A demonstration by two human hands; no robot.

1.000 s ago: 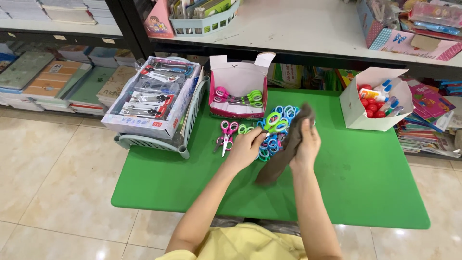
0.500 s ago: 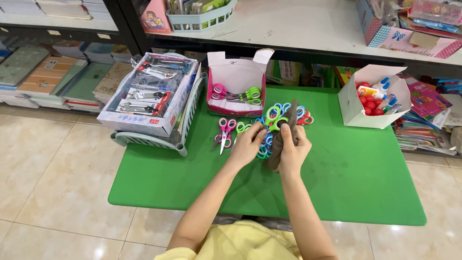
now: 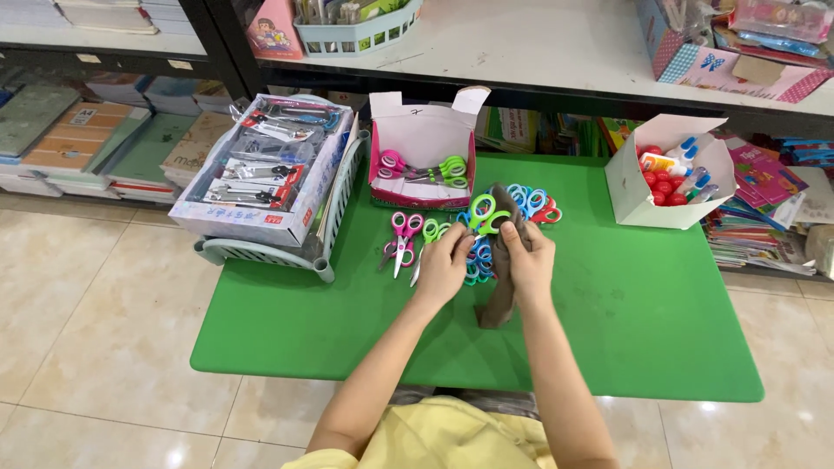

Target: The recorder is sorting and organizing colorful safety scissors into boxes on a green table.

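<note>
Since you're working over that big green table (image 3: 625,321), everything sits within easy reach: the white tray of packaged clippers (image 3: 265,169) rests on a grey basket (image 3: 261,252) at the far left corner, probably to keep it off your work patch. Straight ahead is the pink box (image 3: 423,148), flaps open, with pink and green scissors lying inside, so grabbing or dropping pairs is easy. Over on the right stands the white box (image 3: 647,187), holding red-capped bits and some tubes, well apart from your hands.

Between the pink box and you is the loose pile of scissors (image 3: 521,204), blue, green and red handles, plus a pink pair (image 3: 402,239) lying flat just left of it.

Your left hand (image 3: 445,265) is curled and pinching a green-handled pair of scissors (image 3: 483,214), lifted above the pile. Your right hand (image 3: 526,260) is closed around a brown cloth (image 3: 502,291) that drapes down to the table, bunched right against the blades, looks like a wiping grip to me.
</note>
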